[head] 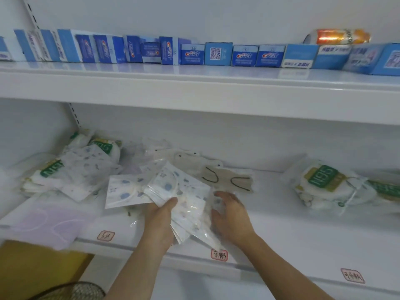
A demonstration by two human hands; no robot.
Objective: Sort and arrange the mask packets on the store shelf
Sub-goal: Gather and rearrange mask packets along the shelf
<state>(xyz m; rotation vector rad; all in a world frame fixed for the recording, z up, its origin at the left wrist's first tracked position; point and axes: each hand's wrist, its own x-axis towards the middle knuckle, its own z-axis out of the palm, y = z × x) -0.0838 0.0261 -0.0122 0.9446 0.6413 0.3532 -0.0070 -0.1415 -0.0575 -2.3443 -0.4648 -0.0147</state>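
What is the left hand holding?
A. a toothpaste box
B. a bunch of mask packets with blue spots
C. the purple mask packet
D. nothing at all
B: the left hand grips a fanned bunch of clear mask packets with blue spots over the lower shelf, while the toothpaste boxes sit on the shelf above.

Left hand [161,221], right hand [232,217] bare; forearms bare, no sleeves visible.

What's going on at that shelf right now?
Left hand grips a stack of mask packets. Right hand open, touching the stack's side. Loose packets still piled at left; N95 pile sits apart at right.
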